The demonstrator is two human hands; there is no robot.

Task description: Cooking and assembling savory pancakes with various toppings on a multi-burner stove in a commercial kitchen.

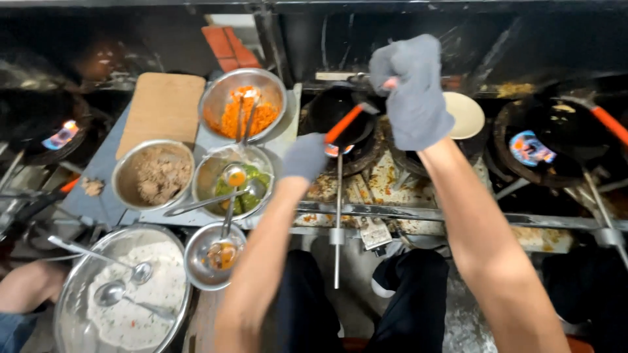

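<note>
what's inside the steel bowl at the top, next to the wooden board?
The steel bowl holds orange shredded food, piled mostly toward its near side, with a metal spoon standing in it. The bowl's bottom under the heap is covered, so anything beneath cannot be seen.

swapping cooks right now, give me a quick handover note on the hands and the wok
Left hand, gloved: grips the orange handle of the black wok on the burner.
Right hand, gloved: raised over the stove, closed; what it holds cannot be told.
Bowls of orange shreds, brown mince and green sauce stand to the left, rice pan below them.
Done: burner lit. Left: wok contents not visible.
</note>
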